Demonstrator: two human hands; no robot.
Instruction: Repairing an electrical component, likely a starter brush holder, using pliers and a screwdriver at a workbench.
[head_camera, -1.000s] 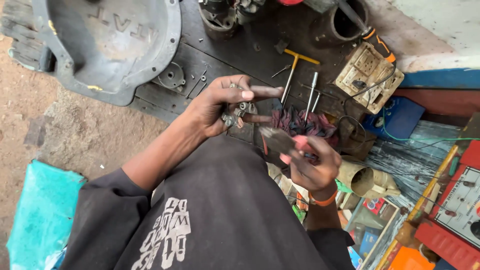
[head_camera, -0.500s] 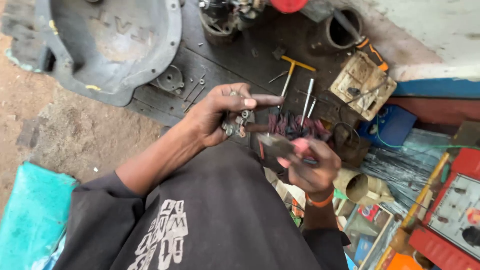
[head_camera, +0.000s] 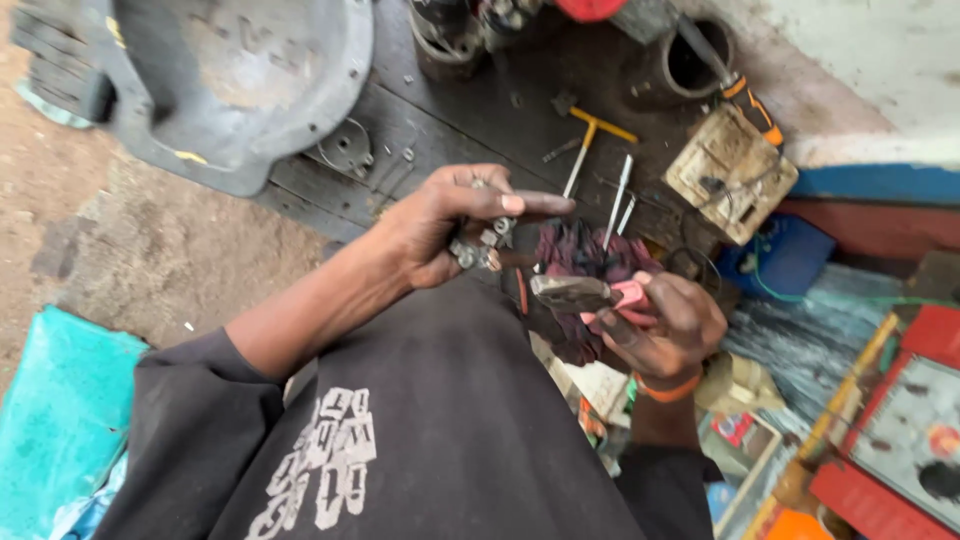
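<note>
Metal parts (head_camera: 482, 245), a small cluster of nuts and fittings, sit in the left hand (head_camera: 450, 225) near the middle of the view, above the person's dark-clad lap. Starting at the far left, a turquoise cloth (head_camera: 55, 420) lies on the dirt ground, and above it a large grey metal housing (head_camera: 230, 80) rests half on a dark wooden board (head_camera: 470, 110). A round metal disc (head_camera: 348, 147) lies on the board just beside the housing's rim, with a few loose screws near it. The left forearm runs up from the black sleeve to the left hand, whose fingers are curled closed around the small parts, the forefinger stretched straight out to the right above them. Just right of that hand lies a dark red rag (head_camera: 590, 255), and behind it a yellow-handled T-wrench (head_camera: 590, 140) and thin metal rods (head_camera: 618, 190) rest on the board. The right hand (head_camera: 665, 325) is below and to the right, fingers wrapped shut on the pink handles of a pair of pliers (head_camera: 575, 293); the tool's grey nose points left toward the left hand, close to it but apart. An orange band circles the right wrist. Further right sit a dirty beige block (head_camera: 730, 170), a dark pipe section (head_camera: 685, 65), a screwdriver (head_camera: 745, 95) with an orange-and-black handle, a blue box (head_camera: 785, 260), and at the far right edge a red meter (head_camera: 905, 430).
</note>
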